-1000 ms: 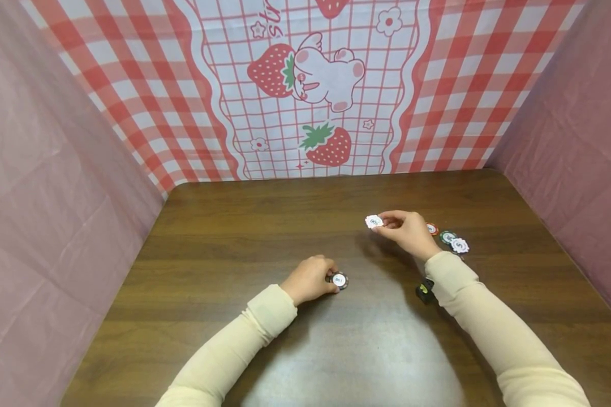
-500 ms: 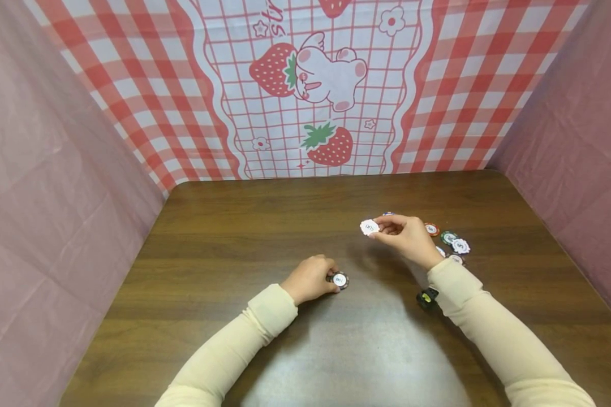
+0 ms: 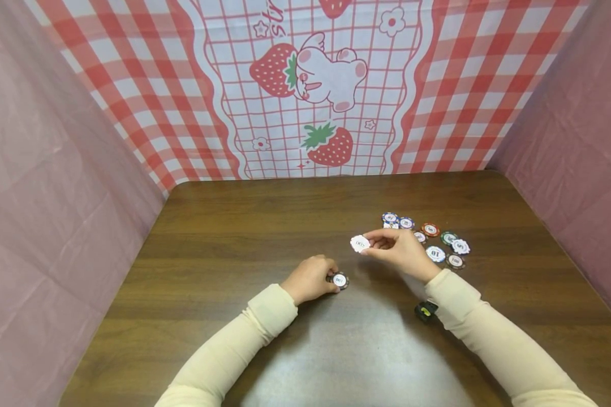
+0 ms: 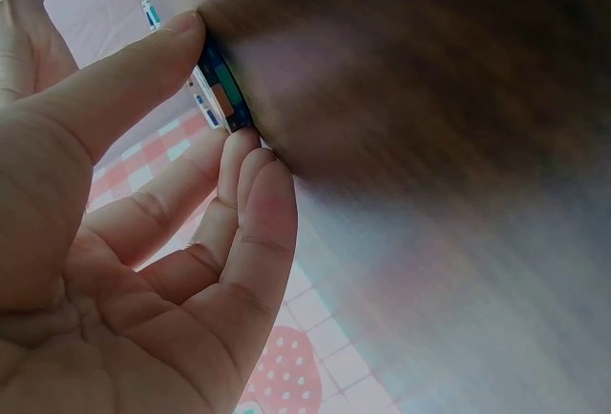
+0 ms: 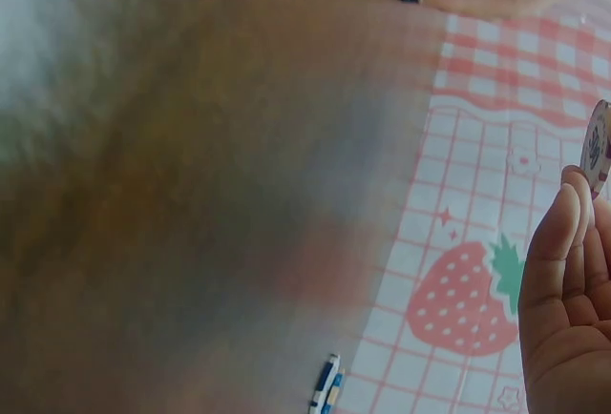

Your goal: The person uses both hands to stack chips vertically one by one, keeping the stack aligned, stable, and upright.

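Low on the table, my left hand grips a small stack of poker chips by its edge. The top chip is dark-rimmed and reads 100; green and orange edge marks show on the stack in the left wrist view. Thumb and fingertips lie on opposite sides of it. Up and to the right of that stack, my right hand pinches a white poker chip marked 500 by its edge, raised over the table. In the right wrist view this chip stands up from the fingertips.
Several loose chips lie flat beyond and beside the right hand: a blue chip, a red chip, a green chip partly under a white chip, and others. The wooden table meets a checked cloth at the back.
My right hand has come down and left with the white chip, towards the stack, uncovering more loose chips behind it. My left hand and the stack have stayed put.
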### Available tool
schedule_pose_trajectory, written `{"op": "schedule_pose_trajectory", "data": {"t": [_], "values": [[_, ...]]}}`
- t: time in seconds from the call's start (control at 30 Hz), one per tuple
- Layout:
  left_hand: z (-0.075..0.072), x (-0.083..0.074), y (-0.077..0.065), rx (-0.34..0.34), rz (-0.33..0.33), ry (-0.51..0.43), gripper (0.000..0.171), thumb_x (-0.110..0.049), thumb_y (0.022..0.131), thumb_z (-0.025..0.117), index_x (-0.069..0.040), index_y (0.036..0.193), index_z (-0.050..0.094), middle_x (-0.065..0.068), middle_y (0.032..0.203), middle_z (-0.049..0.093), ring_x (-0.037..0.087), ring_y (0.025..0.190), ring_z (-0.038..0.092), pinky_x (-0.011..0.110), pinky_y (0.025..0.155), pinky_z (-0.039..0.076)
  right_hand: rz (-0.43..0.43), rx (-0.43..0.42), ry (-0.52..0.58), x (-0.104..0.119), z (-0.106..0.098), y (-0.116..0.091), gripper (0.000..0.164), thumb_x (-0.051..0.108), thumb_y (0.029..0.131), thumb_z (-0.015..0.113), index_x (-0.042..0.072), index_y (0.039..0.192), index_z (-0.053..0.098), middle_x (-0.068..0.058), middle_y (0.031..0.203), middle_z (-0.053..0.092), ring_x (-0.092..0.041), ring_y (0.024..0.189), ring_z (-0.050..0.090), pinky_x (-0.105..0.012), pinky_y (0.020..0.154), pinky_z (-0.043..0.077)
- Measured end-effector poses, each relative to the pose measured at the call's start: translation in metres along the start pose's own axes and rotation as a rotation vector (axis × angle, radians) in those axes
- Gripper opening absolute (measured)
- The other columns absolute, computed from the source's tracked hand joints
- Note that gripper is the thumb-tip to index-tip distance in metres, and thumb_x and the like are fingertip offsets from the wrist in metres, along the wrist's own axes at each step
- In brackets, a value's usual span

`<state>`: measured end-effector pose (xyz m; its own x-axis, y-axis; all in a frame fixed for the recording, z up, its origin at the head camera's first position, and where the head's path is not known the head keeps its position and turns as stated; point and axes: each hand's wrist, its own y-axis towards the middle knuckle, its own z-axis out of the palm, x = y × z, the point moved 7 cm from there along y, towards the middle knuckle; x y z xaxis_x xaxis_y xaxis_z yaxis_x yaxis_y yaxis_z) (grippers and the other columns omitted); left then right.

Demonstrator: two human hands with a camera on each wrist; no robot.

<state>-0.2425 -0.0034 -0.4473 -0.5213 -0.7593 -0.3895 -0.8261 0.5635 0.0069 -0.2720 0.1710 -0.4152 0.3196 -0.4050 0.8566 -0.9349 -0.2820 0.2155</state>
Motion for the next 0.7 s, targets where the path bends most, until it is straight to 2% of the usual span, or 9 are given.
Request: {"op": "schedule_pose_trajectory", "data": {"t": [0.23, 0.4, 0.7], "values": [[0.0, 0.0, 0.001, 0.006, -0.008, -0.002, 0.031, -0.026, 0.073, 0.085, -0.008, 0.096, 0.072, 0.002, 0.087, 0.068, 0.013, 0.08, 0.061, 0.026, 0.072, 0.048, -0.043, 0.04, -0.074, -0.003, 0.009, -0.006, 0.03, 0.016, 0.075, 0.084, 0.003, 0.101, 0.075, -0.007, 0.079, 0.071, -0.003, 0.069, 0.062, -0.019, 0.064, 0.052], [0.0, 0.001, 0.002, 0.006, -0.011, -0.005, 0.03, -0.026, 0.073, 0.085, -0.008, 0.094, 0.072, 0.001, 0.086, 0.068, 0.013, 0.079, 0.06, 0.026, 0.071, 0.048, -0.087, 0.073, -0.095, -0.001, 0.016, -0.008, 0.028, 0.013, 0.076, 0.084, 0.003, 0.1, 0.075, -0.005, 0.078, 0.071, -0.003, 0.068, 0.061, -0.02, 0.063, 0.051], [0.0, 0.001, 0.001, 0.003, -0.011, -0.012, 0.03, -0.025, 0.073, 0.085, -0.009, 0.095, 0.072, 0.0, 0.085, 0.067, 0.012, 0.078, 0.059, 0.025, 0.071, 0.047, -0.117, 0.147, -0.117, 0.002, 0.027, -0.011, 0.027, 0.017, 0.075, 0.084, 0.006, 0.099, 0.076, -0.001, 0.078, 0.071, -0.003, 0.068, 0.061, -0.021, 0.063, 0.052]]}}
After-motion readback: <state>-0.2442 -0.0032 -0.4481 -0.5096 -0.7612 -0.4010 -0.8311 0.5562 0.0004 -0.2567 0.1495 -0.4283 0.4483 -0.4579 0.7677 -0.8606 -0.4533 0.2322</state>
